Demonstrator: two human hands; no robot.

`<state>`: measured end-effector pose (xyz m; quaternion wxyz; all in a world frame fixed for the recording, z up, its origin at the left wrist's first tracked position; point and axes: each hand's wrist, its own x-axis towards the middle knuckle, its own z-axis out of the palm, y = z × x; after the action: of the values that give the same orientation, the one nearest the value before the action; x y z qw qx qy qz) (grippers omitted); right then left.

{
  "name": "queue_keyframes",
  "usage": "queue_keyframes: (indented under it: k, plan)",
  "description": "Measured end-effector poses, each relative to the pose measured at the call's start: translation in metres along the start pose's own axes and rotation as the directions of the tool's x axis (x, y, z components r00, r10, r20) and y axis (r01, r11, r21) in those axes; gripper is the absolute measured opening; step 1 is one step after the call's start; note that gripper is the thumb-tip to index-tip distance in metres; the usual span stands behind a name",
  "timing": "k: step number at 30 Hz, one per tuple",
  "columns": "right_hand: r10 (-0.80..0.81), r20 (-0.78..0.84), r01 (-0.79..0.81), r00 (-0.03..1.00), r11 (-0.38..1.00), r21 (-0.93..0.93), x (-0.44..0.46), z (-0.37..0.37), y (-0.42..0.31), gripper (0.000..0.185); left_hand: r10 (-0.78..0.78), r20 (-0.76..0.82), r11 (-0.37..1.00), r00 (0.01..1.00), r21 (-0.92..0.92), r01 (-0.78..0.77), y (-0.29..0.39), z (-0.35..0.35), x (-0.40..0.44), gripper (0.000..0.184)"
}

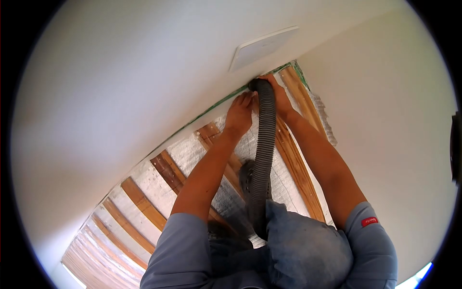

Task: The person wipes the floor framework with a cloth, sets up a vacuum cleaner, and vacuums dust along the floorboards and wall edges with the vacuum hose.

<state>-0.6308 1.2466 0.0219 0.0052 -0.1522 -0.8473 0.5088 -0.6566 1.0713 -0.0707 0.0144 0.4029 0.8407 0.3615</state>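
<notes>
A ribbed grey vacuum hose [266, 130] runs up from between my legs to the joint where the white wall meets the batten surface. My right hand [278, 94] is closed around the hose's dark end, which sits close against that joint. Just left of the hose is my left hand [239, 114], its fingers bent together at the pale strip along the wall's foot. Whatever may be between those fingertips is hidden. A green line [219, 102] follows the joint on both sides of the hose end.
Wooden battens [301, 171] with silvery foil sheeting [190, 156] between them spread below my arms. A flat white panel [263, 47] is fixed on the wall above my hands. Beside the hose are my shoe [246, 176] and bent knee [308, 248]. Another wall [394, 120] rises at right.
</notes>
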Motion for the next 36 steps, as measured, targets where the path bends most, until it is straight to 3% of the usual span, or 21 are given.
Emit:
queue_keyframes:
  k: [1, 3, 4, 5, 7, 9, 11, 14, 17, 18, 19, 21, 22, 23, 25, 26, 28, 30, 32, 34, 36]
  plan:
    - [-0.002, -0.005, 0.002, 1.0, 1.0, 0.002, -0.002, 0.0, 0.002, 0.046, 0.013, 0.019, 0.999, 1.0, 0.043, -0.014, -0.001, 0.0, 0.001, 0.045]
    - [-0.232, -0.211, 0.217, 0.95, 0.972, -0.091, -0.007, 0.002, 0.012, 0.051, 0.016, 0.031, 0.998, 0.999, 0.066, -0.018, -0.004, 0.001, 0.002, 0.047]
    - [-0.228, -0.218, 0.213, 0.949, 0.973, -0.089, -0.001, -0.001, 0.041, 0.051, 0.015, 0.048, 0.996, 0.999, 0.086, -0.019, -0.005, 0.001, 0.0, 0.048]
    - [-0.304, -0.326, 0.278, 0.895, 0.953, -0.125, 0.011, -0.008, 0.085, 0.049, 0.02, 0.055, 0.996, 0.998, 0.086, -0.024, -0.003, -0.001, 0.0, 0.048]
    - [-0.215, -0.522, 0.221, 0.826, 0.974, -0.051, 0.011, -0.026, 0.089, 0.038, 0.05, 0.133, 0.98, 0.99, 0.183, -0.074, 0.001, -0.006, 0.005, 0.049]
    - [-0.206, -0.572, 0.192, 0.794, 0.978, -0.087, 0.015, -0.051, 0.088, 0.027, 0.05, 0.157, 0.973, 0.986, 0.213, -0.084, 0.0, -0.003, 0.014, 0.052]
    - [-0.336, -0.563, 0.217, 0.755, 0.938, -0.269, 0.018, -0.071, 0.096, 0.033, 0.05, 0.184, 0.966, 0.982, 0.24, -0.094, 0.004, 0.001, 0.024, 0.056]
    - [-0.363, -0.494, 0.144, 0.79, 0.893, -0.425, 0.026, -0.078, 0.069, 0.044, 0.056, 0.16, 0.972, 0.986, 0.217, -0.09, 0.01, 0.003, 0.034, 0.066]
    - [-0.161, -0.436, 0.195, 0.886, 0.98, 0.035, 0.025, -0.074, 0.047, 0.043, 0.033, 0.172, 0.962, 0.985, 0.262, -0.078, 0.013, 0.007, 0.039, 0.074]
    - [-0.152, -0.441, 0.19, 0.885, 0.981, 0.042, 0.024, -0.07, 0.05, 0.043, 0.034, 0.177, 0.968, 0.984, 0.24, -0.077, 0.015, 0.003, 0.037, 0.074]
    - [0.04, -0.382, 0.154, 0.923, 0.873, 0.463, 0.027, -0.066, 0.061, 0.042, 0.035, 0.179, 0.973, 0.983, 0.219, -0.074, 0.016, 0.0, 0.035, 0.074]
    - [-0.332, -0.415, 0.352, 0.847, 0.936, -0.032, 0.034, -0.053, 0.069, 0.042, 0.032, 0.209, 0.97, 0.977, 0.229, -0.081, 0.016, -0.002, 0.035, 0.075]
    - [-0.331, -0.411, 0.353, 0.849, 0.935, -0.025, 0.03, -0.052, 0.065, 0.042, 0.025, 0.241, 0.968, 0.97, 0.235, -0.084, 0.016, -0.002, 0.033, 0.077]
    - [-0.205, -0.375, 0.258, 0.904, 0.961, 0.096, 0.024, -0.054, 0.061, 0.04, 0.017, 0.24, 0.967, 0.971, 0.242, -0.077, 0.016, -0.003, 0.033, 0.077]
    - [-0.132, -0.292, 0.132, 0.947, 0.991, -0.021, 0.02, -0.057, 0.03, 0.035, 0.021, 0.286, 0.975, 0.958, 0.206, -0.083, 0.017, -0.007, 0.028, 0.072]
    - [-0.135, -0.272, 0.139, 0.953, 0.99, -0.004, 0.014, -0.056, 0.024, 0.035, -0.005, 0.285, 0.973, 0.959, 0.223, -0.061, 0.016, -0.009, 0.025, 0.072]
    - [-0.333, -0.258, 0.284, 0.907, 0.936, -0.209, 0.005, -0.05, 0.017, 0.037, 0.011, 0.34, 0.978, 0.94, 0.192, -0.081, 0.01, -0.014, 0.019, 0.07]
    - [-0.396, -0.175, 0.357, 0.901, 0.909, -0.217, 0.008, -0.042, 0.042, 0.03, 0.018, 0.136, 0.963, 0.99, 0.264, -0.054, -0.002, -0.018, -0.004, 0.063]
    - [-0.46, -0.093, 0.421, 0.883, 0.863, -0.278, -0.003, 0.003, 0.065, 0.022, -0.027, 0.089, 0.941, 0.996, 0.337, -0.005, -0.017, -0.041, -0.033, 0.062]
    - [-0.114, 0.013, 0.111, 0.993, 0.982, 0.151, -0.041, 0.018, -0.036, 0.024, -0.124, 0.091, 0.929, 0.988, 0.36, 0.083, -0.034, -0.073, -0.067, 0.059]
    - [-0.147, -0.004, 0.146, 0.989, 0.985, 0.095, -0.072, 0.043, -0.097, 0.025, -0.163, 0.078, 0.92, 0.984, 0.373, 0.123, -0.052, -0.11, -0.1, 0.057]
